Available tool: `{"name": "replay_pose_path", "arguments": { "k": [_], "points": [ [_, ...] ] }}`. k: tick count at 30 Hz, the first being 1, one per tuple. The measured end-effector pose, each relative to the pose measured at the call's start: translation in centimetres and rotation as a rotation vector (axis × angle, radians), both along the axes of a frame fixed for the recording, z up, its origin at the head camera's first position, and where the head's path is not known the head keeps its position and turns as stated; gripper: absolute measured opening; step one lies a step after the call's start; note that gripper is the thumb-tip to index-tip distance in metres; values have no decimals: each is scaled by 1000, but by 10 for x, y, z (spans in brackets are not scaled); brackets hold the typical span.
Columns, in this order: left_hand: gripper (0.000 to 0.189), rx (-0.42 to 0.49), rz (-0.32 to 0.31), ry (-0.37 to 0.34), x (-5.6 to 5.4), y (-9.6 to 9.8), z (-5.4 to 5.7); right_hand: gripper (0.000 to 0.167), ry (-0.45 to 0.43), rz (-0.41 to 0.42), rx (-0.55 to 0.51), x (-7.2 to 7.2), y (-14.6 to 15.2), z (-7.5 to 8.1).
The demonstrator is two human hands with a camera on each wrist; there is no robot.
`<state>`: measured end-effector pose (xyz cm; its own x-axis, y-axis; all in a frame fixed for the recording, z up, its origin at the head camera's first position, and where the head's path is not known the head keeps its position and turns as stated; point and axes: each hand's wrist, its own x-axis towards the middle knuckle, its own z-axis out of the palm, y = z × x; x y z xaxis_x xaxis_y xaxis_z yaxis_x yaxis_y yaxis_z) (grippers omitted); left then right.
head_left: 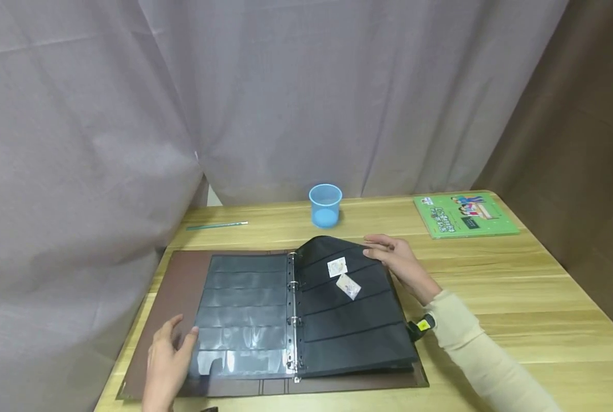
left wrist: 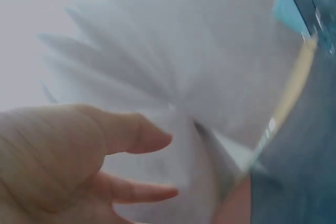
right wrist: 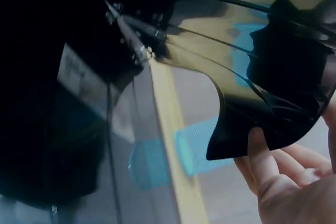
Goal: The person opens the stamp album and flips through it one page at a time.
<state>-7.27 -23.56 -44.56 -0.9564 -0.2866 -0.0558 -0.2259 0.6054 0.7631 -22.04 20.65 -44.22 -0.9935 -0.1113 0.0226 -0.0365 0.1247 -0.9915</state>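
Observation:
A stamp album with a brown cover (head_left: pixel 185 286) lies spread open, its pages held by a metal ring spine (head_left: pixel 294 320). My right hand (head_left: pixel 401 264) pinches the top outer corner of a black pocket page (head_left: pixel 358 337). In the right wrist view that page (right wrist: pixel 231 142) bends up, thumb on one face and fingers behind. Two small stamps, a white one (head_left: pixel 337 267) and a tilted one (head_left: pixel 348 286), show on the black page. My left hand (head_left: pixel 166 360) is at the album's lower left, fingers spread, thumb tip right at the edge of the left clear-pocket page (head_left: pixel 244 297).
Behind the album stands a blue see-through cup (head_left: pixel 325 209). A green pencil (head_left: pixel 217 226) lies at the back left of the wooden table (head_left: pixel 512 292), and a green picture book (head_left: pixel 466 215) at the back right. Grey curtain (head_left: pixel 296 103) hangs along the far side.

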Motion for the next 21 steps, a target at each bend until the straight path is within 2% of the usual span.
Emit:
{"name": "replay_pose_path", "arguments": {
  "k": [3,5,7,9,12,14,17,21],
  "points": [
    [56,29,-22,102,-2,17,14,47,66,-21,15,1,-11,8],
    [54,57,-70,169,-5,34,22,43,104,-40,-1,2,-19,13],
    [53,93,-147,222,-9,55,28,40,146,-65,1,2,-28,18],
    [53,146,-254,272,-12,78,32,36,192,-93,20,2,-36,24],
    [53,231,-418,304,-18,110,37,32,251,-118,44,1,-48,30],
    [52,277,-490,309,-22,127,41,32,277,-122,54,0,-55,34],
    [52,304,-522,302,-29,147,48,31,295,-125,57,-1,-63,38],
    [58,316,-509,293,-37,168,57,32,327,-132,75,-2,-73,44]
  ]
}}
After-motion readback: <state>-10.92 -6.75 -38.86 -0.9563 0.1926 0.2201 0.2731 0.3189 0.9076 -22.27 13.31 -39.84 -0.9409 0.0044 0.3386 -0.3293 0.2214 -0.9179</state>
